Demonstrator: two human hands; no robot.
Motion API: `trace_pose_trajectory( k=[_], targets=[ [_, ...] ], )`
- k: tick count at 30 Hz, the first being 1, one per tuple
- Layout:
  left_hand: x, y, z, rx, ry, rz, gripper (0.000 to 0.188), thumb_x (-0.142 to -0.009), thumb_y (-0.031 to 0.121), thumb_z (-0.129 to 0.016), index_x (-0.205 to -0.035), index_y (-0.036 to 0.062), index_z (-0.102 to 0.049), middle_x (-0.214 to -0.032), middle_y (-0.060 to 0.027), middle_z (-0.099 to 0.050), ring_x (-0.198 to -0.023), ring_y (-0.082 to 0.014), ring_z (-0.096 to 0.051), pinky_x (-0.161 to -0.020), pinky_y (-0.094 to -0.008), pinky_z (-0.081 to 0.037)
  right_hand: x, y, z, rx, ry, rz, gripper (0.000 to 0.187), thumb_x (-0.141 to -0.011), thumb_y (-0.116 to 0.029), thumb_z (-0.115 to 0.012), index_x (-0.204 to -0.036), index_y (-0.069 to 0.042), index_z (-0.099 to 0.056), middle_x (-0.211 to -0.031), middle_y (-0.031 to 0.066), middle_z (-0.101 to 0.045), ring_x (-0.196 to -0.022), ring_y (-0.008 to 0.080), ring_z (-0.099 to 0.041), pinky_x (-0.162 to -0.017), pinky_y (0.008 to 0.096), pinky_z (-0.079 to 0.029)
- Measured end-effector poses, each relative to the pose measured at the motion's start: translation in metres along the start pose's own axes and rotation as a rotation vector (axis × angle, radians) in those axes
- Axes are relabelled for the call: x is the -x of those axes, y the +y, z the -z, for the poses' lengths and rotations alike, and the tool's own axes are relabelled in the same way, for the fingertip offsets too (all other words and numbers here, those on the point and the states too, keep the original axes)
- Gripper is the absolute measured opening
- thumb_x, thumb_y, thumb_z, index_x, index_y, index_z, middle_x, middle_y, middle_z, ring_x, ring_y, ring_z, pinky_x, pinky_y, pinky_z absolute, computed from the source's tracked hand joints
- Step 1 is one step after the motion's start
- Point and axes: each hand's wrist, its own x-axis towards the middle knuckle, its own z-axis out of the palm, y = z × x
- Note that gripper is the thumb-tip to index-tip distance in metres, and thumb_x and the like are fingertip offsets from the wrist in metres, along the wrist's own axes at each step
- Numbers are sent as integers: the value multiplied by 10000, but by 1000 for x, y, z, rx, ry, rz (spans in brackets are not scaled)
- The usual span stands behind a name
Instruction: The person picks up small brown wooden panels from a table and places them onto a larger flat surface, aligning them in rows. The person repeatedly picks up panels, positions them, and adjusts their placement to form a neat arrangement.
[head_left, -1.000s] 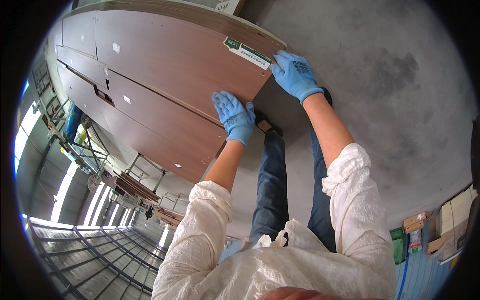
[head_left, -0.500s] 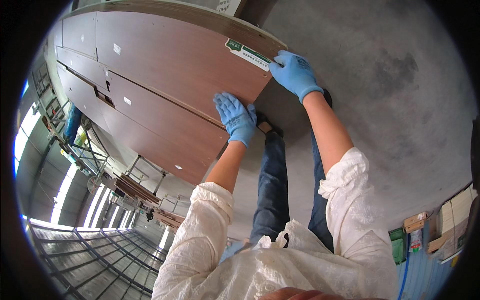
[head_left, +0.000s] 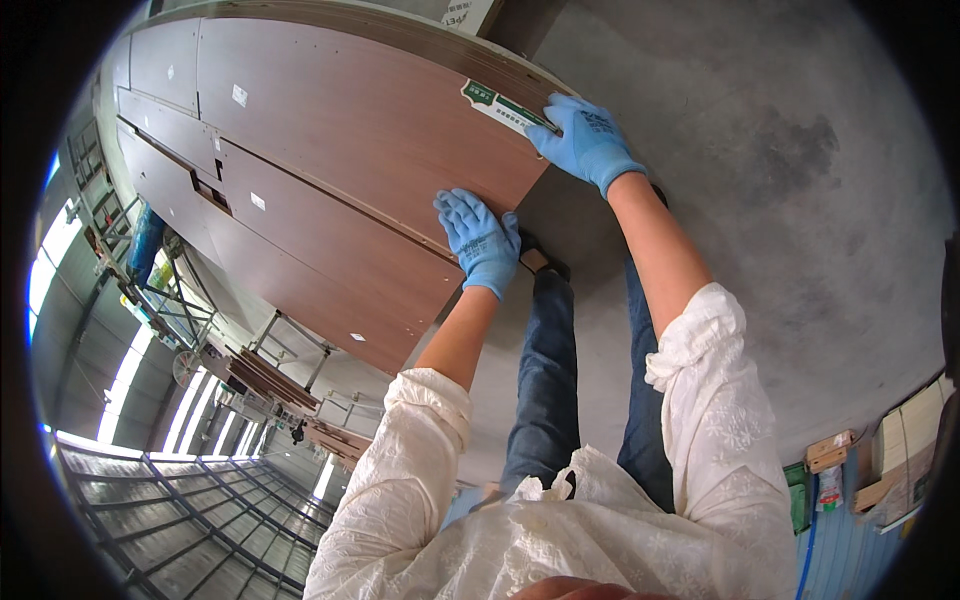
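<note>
A reddish-brown wood panel point(head_left: 330, 110) with small white stickers lies beside other brown panels on the left. My left hand point(head_left: 479, 242), in a light blue work glove, rests open on the panel's surface near its end edge, fingers stretched and together. My right hand point(head_left: 592, 142), in a matching glove, is closed on the panel's far right corner. Its thumb is on the upper face beside a green-and-white label point(head_left: 500, 108), and its fingers curl over the edge, their tips hidden.
Below the first panel lies another brown panel point(head_left: 310, 270), with a narrow gap between them. Grey concrete floor point(head_left: 760, 220) lies to the right. My legs point(head_left: 545, 370) stand close to the panels' end. Metal racks point(head_left: 180, 300) are at left; wooden blocks point(head_left: 828, 450) sit at lower right.
My right thumb has come down onto the label's end, covering part of it. My left hand stays flat on the panel, and the whole view has shifted slightly.
</note>
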Motion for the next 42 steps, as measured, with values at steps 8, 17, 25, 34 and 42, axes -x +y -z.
trace_pose_trajectory(
  k=[8, 17, 25, 34, 42],
  targets=[
    [1, 0, -1, -19, -11, 1, 993, -978, 444, -620, -1599, -177, -158, -1669, -443, -109, -1571, -590, -119, -1300, -591, -129, -8, -13, 8, -13, -88, -84, 491, -964, -520, -611, -1070, -71, -779, -1166, 105, -720, -1121, 330, -684, -1041, 454, -496],
    [0, 0, 1, -24, -14, -6, 993, -977, 447, -626, -1597, -179, -168, -1671, -443, -109, -1568, -594, -131, -1302, -593, -130, 35, 29, 18, -1029, 247, -320, 440, -1120, -294, -505, -1457, -26, -598, -1202, 58, -801, -915, 118, -720, -979, 291, -545],
    [1, 0, -1, -43, 32, -33, 963, -1000, 448, -592, -1585, -194, -176, -1648, -456, -165, -1562, -585, -162, -1301, -582, -139, 34, 22, -3, -406, 173, -62, 470, -1043, -147, -516, -1493, -23, -575, -1251, 82, -775, -1122, 252, -723, -1053, 359, -538],
    [0, -1, -2, -60, 14, -21, 976, -997, 462, -592, -1590, -188, -170, -1654, -452, -153, -1566, -581, -157, -1303, -576, -135, 28, 2, 16, -256, -27, -101, 866, -938, -376, -661, -1610, 57, -329, -1433, 119, -678, -1286, 352, -642, -1135, 438, -487],
    [-1, 1, 0, -18, 1, -12, 998, -966, 417, -635, -1591, -193, -153, -1660, -461, -101, -1561, -608, -126, -1297, -600, -134, 24, -5, 16, -283, -32, -143, 963, -917, -497, -721, -1610, 55, -342, -1420, 164, -678, -1245, 342, -674, -1088, 426, -526]
  ],
)
